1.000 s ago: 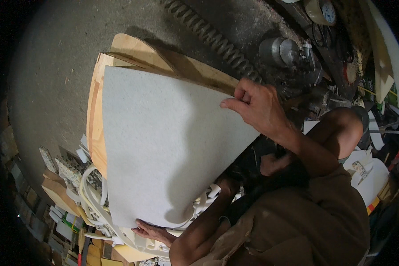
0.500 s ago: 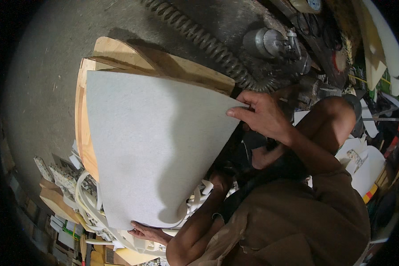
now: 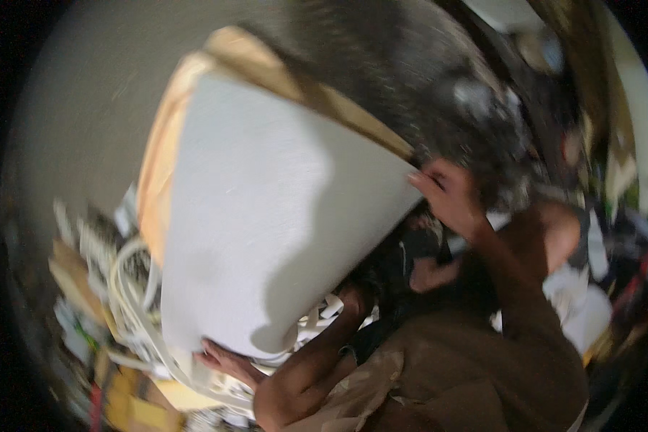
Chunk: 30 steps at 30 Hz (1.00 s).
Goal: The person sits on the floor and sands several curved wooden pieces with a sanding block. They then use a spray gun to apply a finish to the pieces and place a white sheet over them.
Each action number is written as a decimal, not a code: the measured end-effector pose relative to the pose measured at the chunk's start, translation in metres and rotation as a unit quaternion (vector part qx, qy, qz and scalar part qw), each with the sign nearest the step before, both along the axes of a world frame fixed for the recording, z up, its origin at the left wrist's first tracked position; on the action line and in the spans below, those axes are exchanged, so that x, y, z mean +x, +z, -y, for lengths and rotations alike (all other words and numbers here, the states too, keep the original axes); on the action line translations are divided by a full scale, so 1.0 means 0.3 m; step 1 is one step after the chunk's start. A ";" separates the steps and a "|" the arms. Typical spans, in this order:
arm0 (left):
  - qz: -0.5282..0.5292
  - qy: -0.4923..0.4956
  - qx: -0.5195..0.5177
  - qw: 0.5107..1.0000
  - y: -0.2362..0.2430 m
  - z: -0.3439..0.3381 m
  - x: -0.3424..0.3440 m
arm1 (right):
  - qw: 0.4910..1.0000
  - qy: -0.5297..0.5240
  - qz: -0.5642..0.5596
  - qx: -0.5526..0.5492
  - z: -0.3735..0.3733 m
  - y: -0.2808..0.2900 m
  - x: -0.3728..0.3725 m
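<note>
A large pale grey sheet (image 3: 245,209), smooth and flexible, lies over a plywood frame (image 3: 158,194). The frame's curved wooden edges stick out at its left and far sides. My right hand (image 3: 450,194) pinches the sheet's right corner, thumb on top and fingers mostly hidden beneath. At the near edge, my left hand (image 3: 227,362) grips the sheet with its fingertips at the border. Close to my left knee, that near edge curls downward. Motion blurs the picture, and the sheet hides most of the frame.
White curved offcut strips (image 3: 133,288) and scraps pile up left of the frame. A blurred metal air tool (image 3: 475,101) lies beyond my right hand, near a dark coiled hose (image 3: 345,43). White pieces (image 3: 587,317) lie at the right. Yellow pieces (image 3: 133,403) sit at lower left.
The view has shifted, and the sheet and frame appear turned slightly clockwise. My right hand appears lower and further right, still at the sheet's corner. Both hands keep hold of the sheet.
</note>
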<state>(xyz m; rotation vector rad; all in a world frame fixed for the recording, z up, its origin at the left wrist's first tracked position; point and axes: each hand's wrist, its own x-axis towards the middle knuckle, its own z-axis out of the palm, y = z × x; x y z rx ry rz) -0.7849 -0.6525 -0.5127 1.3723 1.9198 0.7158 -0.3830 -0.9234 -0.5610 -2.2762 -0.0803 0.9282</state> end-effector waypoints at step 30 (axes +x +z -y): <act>0.058 -0.073 0.203 0.975 -0.034 0.218 -0.353 | 0.758 0.541 0.357 0.075 -0.635 -0.096 -0.224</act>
